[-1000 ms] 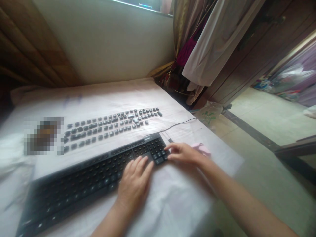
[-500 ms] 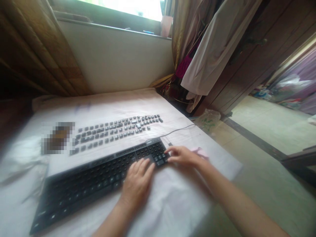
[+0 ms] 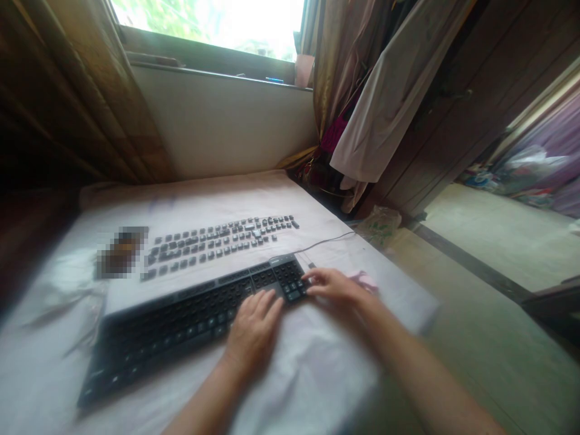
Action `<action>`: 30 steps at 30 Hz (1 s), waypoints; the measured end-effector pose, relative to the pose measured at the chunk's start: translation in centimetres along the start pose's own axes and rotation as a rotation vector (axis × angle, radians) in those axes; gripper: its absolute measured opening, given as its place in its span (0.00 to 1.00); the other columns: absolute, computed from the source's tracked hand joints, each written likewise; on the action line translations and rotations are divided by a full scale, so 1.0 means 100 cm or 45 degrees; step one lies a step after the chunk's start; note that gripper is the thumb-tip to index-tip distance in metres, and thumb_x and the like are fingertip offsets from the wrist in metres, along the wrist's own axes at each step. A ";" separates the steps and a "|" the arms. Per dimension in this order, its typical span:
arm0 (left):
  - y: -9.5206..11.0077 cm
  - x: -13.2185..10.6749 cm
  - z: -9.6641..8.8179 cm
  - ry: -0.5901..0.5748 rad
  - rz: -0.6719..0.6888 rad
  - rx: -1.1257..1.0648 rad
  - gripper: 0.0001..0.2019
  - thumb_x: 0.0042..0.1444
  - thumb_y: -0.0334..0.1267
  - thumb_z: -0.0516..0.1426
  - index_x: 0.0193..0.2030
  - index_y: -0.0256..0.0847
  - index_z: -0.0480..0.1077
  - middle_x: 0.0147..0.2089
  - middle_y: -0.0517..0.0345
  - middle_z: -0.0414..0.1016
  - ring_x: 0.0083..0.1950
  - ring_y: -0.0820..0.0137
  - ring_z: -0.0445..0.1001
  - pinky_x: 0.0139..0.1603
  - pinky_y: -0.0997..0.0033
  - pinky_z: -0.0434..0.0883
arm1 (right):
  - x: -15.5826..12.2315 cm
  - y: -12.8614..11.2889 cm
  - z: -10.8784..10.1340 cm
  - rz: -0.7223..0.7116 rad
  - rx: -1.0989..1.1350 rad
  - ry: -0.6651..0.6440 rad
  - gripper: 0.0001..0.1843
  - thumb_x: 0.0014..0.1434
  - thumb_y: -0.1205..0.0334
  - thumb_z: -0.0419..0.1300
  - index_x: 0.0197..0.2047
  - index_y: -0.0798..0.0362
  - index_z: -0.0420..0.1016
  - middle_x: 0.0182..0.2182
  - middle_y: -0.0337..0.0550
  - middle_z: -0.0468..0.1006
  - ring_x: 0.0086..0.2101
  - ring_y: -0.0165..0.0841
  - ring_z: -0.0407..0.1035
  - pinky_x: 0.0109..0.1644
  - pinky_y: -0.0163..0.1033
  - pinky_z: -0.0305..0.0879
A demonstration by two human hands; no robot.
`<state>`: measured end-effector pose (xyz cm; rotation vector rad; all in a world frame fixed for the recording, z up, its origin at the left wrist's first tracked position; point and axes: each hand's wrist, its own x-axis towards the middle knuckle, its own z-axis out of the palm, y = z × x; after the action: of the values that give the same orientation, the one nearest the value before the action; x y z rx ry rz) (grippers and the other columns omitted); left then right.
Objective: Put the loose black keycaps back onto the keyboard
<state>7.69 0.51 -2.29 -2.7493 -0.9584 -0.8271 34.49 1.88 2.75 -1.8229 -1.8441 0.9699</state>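
Observation:
A black keyboard [image 3: 181, 320] with its keycaps taken off lies slantwise on a white cloth [image 3: 312, 374] over the table. Beyond it the loose black keycaps [image 3: 217, 238] sit in several rows. My left hand [image 3: 254, 329] rests flat on the keyboard's front edge, fingers stretched out and together. My right hand [image 3: 335, 287] touches the keyboard's right end by the number pad, fingers bent with their tips pressed at the edge. A thin cable [image 3: 326, 240] leaves the keyboard to the right.
A small pink object [image 3: 366, 280] lies just behind my right hand. A blurred-out item [image 3: 120, 252] sits left of the keycaps. Curtains [image 3: 90, 103], hanging clothes [image 3: 385, 103] and a window sill stand behind; the table's right edge drops to the floor [image 3: 489, 254].
The view has tilted up and shifted, showing more of the window. Both hands stay at the keyboard's right end with hardly any movement.

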 end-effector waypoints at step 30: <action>-0.130 -0.126 -0.108 0.391 -0.812 0.242 0.27 0.66 0.43 0.53 0.69 0.69 0.53 0.70 0.73 0.61 0.62 0.53 0.69 0.64 0.44 0.66 | 0.011 0.013 0.011 0.210 -0.245 0.808 0.14 0.55 0.67 0.59 0.44 0.49 0.82 0.45 0.52 0.80 0.48 0.45 0.73 0.54 0.49 0.67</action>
<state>-13.32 1.01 -0.81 -2.0741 -1.7576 -1.1212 34.62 2.63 0.86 -2.1000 -1.4387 0.2035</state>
